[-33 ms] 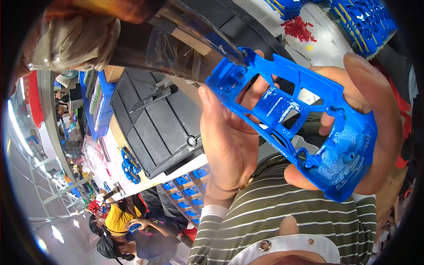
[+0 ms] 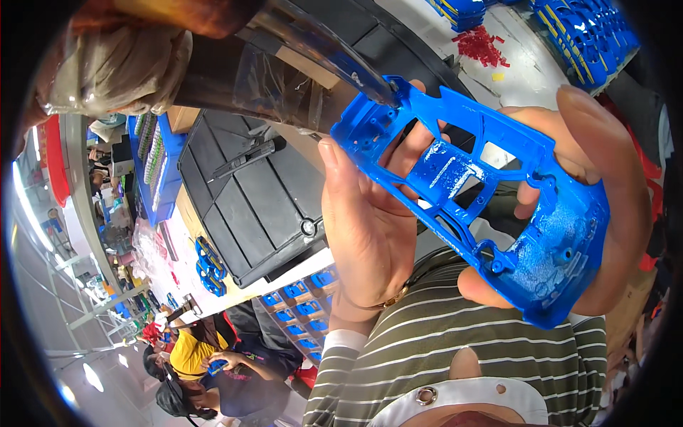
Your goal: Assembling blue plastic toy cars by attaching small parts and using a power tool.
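Observation:
I hold a blue plastic car body shell (image 2: 455,171), its hollow inner side with window openings turned up and whitish marks on it. My left hand (image 2: 373,228) is closed round the shell's left part, thumb on the near edge and fingers underneath. Around the right end curls my right hand (image 2: 605,149), gripping it from the far side and below. The tip of a dark metal shaft (image 2: 356,71) meets the shell's far left corner; whether it touches or only overlaps I cannot tell. Some fingers are hidden behind the shell.
Behind the shell lies a black ribbed plastic panel (image 2: 263,206). Small red pieces (image 2: 481,47) are scattered on the white table, with stacked blue shells (image 2: 587,35) at far right. A tray of blue parts (image 2: 306,307) and a co-worker in yellow (image 2: 192,352) are at lower left.
The shell's right end and my right hand have shifted very slightly downward. My left hand and the metal shaft stay where they were.

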The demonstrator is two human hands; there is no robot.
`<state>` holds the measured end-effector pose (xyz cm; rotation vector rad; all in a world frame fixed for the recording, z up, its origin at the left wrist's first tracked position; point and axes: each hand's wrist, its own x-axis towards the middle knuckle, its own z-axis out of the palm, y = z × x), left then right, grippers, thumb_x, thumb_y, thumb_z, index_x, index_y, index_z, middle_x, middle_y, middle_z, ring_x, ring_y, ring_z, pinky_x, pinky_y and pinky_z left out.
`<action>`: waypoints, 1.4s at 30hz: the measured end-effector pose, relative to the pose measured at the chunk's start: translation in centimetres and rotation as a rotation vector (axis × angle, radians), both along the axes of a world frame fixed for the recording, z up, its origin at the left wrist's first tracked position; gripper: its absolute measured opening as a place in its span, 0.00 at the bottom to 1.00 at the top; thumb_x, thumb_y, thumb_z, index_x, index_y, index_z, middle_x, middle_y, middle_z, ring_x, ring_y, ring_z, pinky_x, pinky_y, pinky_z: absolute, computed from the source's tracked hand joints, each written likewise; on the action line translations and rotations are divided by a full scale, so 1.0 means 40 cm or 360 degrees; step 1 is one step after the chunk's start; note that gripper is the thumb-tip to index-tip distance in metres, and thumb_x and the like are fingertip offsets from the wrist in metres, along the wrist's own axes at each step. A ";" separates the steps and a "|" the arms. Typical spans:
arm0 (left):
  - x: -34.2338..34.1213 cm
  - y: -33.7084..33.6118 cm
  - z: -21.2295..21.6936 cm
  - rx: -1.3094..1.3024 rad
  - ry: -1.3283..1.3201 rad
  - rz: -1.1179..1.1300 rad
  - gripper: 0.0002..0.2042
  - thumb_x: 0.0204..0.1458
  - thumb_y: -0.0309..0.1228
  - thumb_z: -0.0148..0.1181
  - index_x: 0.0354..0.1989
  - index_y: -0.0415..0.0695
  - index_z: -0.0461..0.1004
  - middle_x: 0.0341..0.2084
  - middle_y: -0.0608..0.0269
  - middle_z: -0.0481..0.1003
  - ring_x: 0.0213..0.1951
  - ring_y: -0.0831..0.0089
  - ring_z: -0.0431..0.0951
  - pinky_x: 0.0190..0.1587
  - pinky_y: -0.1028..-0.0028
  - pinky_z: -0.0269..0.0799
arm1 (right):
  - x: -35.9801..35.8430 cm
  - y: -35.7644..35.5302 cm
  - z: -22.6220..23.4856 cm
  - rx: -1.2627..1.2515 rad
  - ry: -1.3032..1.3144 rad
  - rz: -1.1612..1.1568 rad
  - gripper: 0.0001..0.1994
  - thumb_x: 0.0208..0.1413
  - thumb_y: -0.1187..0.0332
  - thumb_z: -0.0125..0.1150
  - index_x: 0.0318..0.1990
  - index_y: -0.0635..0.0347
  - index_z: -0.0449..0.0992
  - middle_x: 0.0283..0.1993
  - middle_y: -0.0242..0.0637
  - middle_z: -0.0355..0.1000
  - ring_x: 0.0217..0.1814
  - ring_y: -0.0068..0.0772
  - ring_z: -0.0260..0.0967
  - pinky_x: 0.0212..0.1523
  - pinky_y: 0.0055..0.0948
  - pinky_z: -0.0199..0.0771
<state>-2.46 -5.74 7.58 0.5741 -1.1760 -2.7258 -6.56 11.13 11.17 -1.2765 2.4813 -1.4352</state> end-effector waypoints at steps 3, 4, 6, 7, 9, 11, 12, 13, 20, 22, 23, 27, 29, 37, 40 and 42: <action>0.004 0.000 -0.001 0.0015 0.0020 -0.0003 0.27 0.62 0.49 0.34 0.56 0.38 0.60 0.53 0.50 0.67 0.50 0.65 0.72 0.53 0.66 0.70 | -0.003 0.004 0.001 0.0011 -0.0020 0.0052 0.55 0.29 0.55 0.79 0.62 0.64 0.47 0.49 0.51 0.68 0.34 0.26 0.66 0.38 0.27 0.69; 0.004 0.000 -0.002 0.0027 0.0023 -0.0001 0.26 0.62 0.49 0.34 0.56 0.38 0.60 0.53 0.50 0.67 0.50 0.65 0.72 0.52 0.66 0.70 | -0.006 0.008 0.009 0.0081 -0.0021 0.0085 0.55 0.29 0.55 0.80 0.63 0.63 0.47 0.49 0.51 0.68 0.33 0.25 0.66 0.37 0.27 0.68; 0.006 -0.001 -0.006 0.0039 0.0031 0.0000 0.26 0.62 0.49 0.34 0.57 0.38 0.60 0.53 0.50 0.67 0.50 0.64 0.72 0.52 0.66 0.70 | -0.015 0.024 0.047 0.0283 -0.0019 0.0133 0.57 0.27 0.56 0.80 0.64 0.61 0.46 0.49 0.49 0.68 0.33 0.24 0.65 0.35 0.26 0.68; 0.007 -0.002 -0.009 0.0047 0.0035 0.0000 0.26 0.62 0.49 0.34 0.57 0.37 0.60 0.53 0.50 0.67 0.50 0.64 0.72 0.52 0.66 0.70 | -0.013 0.025 0.053 0.0318 -0.0032 0.0126 0.57 0.27 0.57 0.81 0.64 0.60 0.45 0.48 0.49 0.69 0.32 0.24 0.65 0.34 0.26 0.68; 0.010 -0.007 -0.007 0.0052 0.0057 -0.0006 0.26 0.62 0.48 0.34 0.57 0.37 0.60 0.53 0.50 0.67 0.50 0.64 0.72 0.52 0.66 0.70 | -0.001 0.011 0.038 0.0189 -0.0082 0.0035 0.58 0.26 0.58 0.81 0.64 0.60 0.44 0.48 0.48 0.69 0.32 0.24 0.65 0.34 0.25 0.68; 0.014 -0.006 -0.007 0.0071 0.0075 -0.0007 0.26 0.62 0.48 0.34 0.57 0.37 0.60 0.53 0.49 0.67 0.50 0.63 0.72 0.52 0.66 0.70 | -0.006 0.011 0.043 0.0180 -0.0080 0.0064 0.59 0.25 0.58 0.82 0.64 0.59 0.44 0.48 0.47 0.69 0.32 0.24 0.65 0.33 0.25 0.68; 0.012 -0.006 -0.010 0.0081 0.0080 -0.0010 0.26 0.62 0.48 0.34 0.57 0.37 0.60 0.53 0.49 0.67 0.50 0.63 0.72 0.52 0.66 0.70 | -0.006 0.012 0.044 0.0185 -0.0080 0.0079 0.59 0.25 0.59 0.82 0.64 0.59 0.44 0.48 0.47 0.69 0.32 0.24 0.65 0.33 0.24 0.68; 0.010 -0.002 -0.013 0.0093 0.0082 -0.0009 0.26 0.62 0.48 0.34 0.57 0.37 0.60 0.53 0.49 0.67 0.50 0.63 0.72 0.52 0.66 0.70 | -0.007 0.013 0.045 0.0189 -0.0078 0.0094 0.59 0.25 0.59 0.82 0.64 0.59 0.44 0.48 0.47 0.69 0.32 0.24 0.65 0.33 0.24 0.68; 0.008 -0.009 -0.018 0.0148 0.0142 -0.0010 0.26 0.62 0.48 0.34 0.57 0.37 0.59 0.53 0.48 0.67 0.51 0.62 0.72 0.51 0.66 0.70 | -0.018 0.018 0.050 0.0190 -0.0165 0.0140 0.58 0.26 0.59 0.81 0.64 0.59 0.44 0.49 0.49 0.68 0.33 0.26 0.67 0.34 0.25 0.70; 0.010 -0.010 -0.022 0.0180 0.0174 -0.0020 0.26 0.62 0.47 0.34 0.57 0.37 0.59 0.53 0.48 0.67 0.51 0.62 0.72 0.51 0.66 0.71 | -0.022 0.022 0.048 0.0206 -0.0117 0.0207 0.58 0.26 0.58 0.81 0.64 0.59 0.44 0.50 0.50 0.67 0.35 0.27 0.69 0.35 0.27 0.71; 0.011 -0.009 -0.024 0.0198 0.0201 -0.0025 0.26 0.62 0.47 0.34 0.57 0.37 0.59 0.53 0.48 0.67 0.51 0.61 0.72 0.51 0.65 0.71 | -0.022 0.024 0.045 0.0217 -0.0068 0.0229 0.58 0.26 0.57 0.81 0.64 0.58 0.45 0.50 0.51 0.67 0.36 0.28 0.69 0.36 0.28 0.72; 0.019 -0.013 -0.052 0.0355 0.0446 -0.0054 0.26 0.62 0.47 0.34 0.57 0.37 0.59 0.53 0.47 0.67 0.51 0.61 0.72 0.51 0.65 0.71 | -0.052 0.023 0.010 0.0076 0.0086 0.0420 0.53 0.27 0.58 0.80 0.62 0.58 0.50 0.51 0.55 0.65 0.40 0.34 0.72 0.40 0.31 0.73; 0.026 -0.013 -0.058 0.0449 0.0505 -0.0059 0.24 0.62 0.46 0.35 0.55 0.38 0.60 0.51 0.49 0.68 0.49 0.63 0.72 0.49 0.67 0.71 | -0.071 0.025 0.011 0.0125 0.0126 0.0461 0.50 0.28 0.59 0.80 0.60 0.58 0.53 0.50 0.56 0.66 0.41 0.37 0.72 0.42 0.31 0.72; 0.011 0.016 0.002 0.0126 -0.0131 0.0063 0.14 0.58 0.45 0.47 0.40 0.48 0.69 0.30 0.65 0.74 0.31 0.77 0.74 0.35 0.80 0.72 | -0.005 -0.002 -0.039 -0.0091 0.0116 -0.0029 0.52 0.24 0.65 0.80 0.61 0.63 0.53 0.46 0.56 0.69 0.43 0.40 0.71 0.36 0.29 0.72; 0.021 0.007 -0.021 0.0169 -0.0096 -0.0023 0.14 0.58 0.45 0.48 0.39 0.47 0.70 0.27 0.65 0.75 0.28 0.75 0.75 0.33 0.79 0.72 | -0.016 -0.001 -0.054 -0.0206 0.0109 0.0056 0.52 0.24 0.66 0.80 0.61 0.63 0.52 0.47 0.56 0.69 0.42 0.41 0.72 0.35 0.28 0.72; 0.018 0.012 -0.013 0.0153 -0.0089 -0.0023 0.16 0.58 0.46 0.47 0.40 0.46 0.71 0.28 0.63 0.76 0.27 0.74 0.75 0.33 0.78 0.73 | -0.020 0.001 -0.049 -0.0078 0.0108 0.0099 0.52 0.26 0.64 0.79 0.61 0.64 0.52 0.46 0.56 0.69 0.40 0.42 0.72 0.35 0.30 0.72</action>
